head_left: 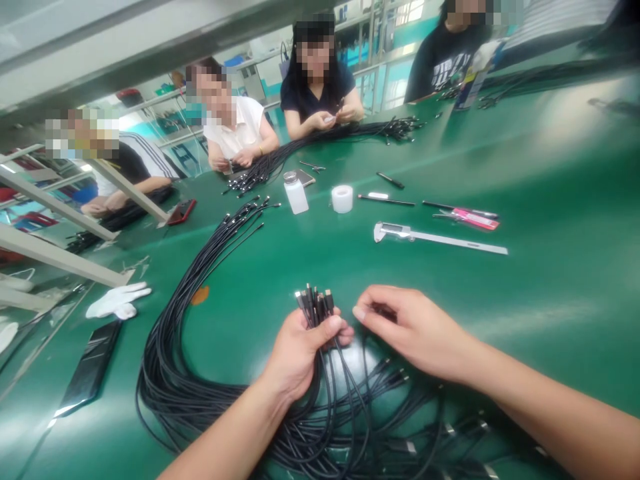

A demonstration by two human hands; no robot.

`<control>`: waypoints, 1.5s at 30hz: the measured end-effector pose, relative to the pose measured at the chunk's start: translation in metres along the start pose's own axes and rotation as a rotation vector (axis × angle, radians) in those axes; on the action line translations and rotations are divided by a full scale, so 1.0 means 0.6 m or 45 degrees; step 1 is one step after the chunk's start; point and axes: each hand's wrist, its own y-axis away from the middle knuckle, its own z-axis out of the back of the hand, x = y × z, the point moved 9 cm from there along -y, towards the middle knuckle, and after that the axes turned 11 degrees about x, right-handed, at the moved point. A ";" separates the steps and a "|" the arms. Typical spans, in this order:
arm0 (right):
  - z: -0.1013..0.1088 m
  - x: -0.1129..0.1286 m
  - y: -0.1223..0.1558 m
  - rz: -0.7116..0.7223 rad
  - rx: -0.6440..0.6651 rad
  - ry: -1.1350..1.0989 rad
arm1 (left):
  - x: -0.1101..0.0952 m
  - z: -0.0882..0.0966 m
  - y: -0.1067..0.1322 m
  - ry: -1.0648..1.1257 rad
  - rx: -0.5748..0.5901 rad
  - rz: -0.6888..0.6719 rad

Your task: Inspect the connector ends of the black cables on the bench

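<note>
My left hand (300,350) is closed around a bunch of black cables (315,308), their connector ends sticking up above my fist. My right hand (410,327) sits just to the right of it, fingers curled in a pinch with the thumb tip near the bunch; something dark shows under the fingers, too small to name. The cables loop down over the green table (550,200) into a big black coil (170,373) that sweeps left and up toward more connector ends (250,207).
A caliper (435,235), pens (385,199), a pink-handled tool (473,218), a tape roll (342,199) and a small white bottle (296,193) lie mid-table. A white glove (117,300) and a dark phone (90,367) lie left. Several other people sit across with cable bundles.
</note>
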 end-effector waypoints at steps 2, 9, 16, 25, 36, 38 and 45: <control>0.012 -0.007 0.001 -0.042 0.023 0.113 | 0.003 0.005 -0.001 0.047 -0.015 0.036; 0.031 -0.042 0.002 -0.186 0.053 0.367 | 0.002 0.001 -0.001 0.082 0.046 0.025; 0.035 -0.033 0.000 -0.077 -0.026 0.279 | 0.002 -0.006 -0.001 0.045 0.091 0.034; 0.011 -0.001 0.007 0.088 -0.089 0.043 | 0.001 -0.016 0.004 -0.064 0.093 0.033; -0.028 0.001 0.003 -0.007 0.156 -0.321 | -0.011 -0.028 0.019 -0.277 0.049 -0.040; -0.032 0.001 0.002 -0.011 0.183 -0.381 | -0.010 -0.027 0.019 -0.255 0.042 -0.039; -0.036 0.006 0.002 0.016 0.253 -0.539 | -0.011 -0.033 0.018 -0.217 0.138 -0.054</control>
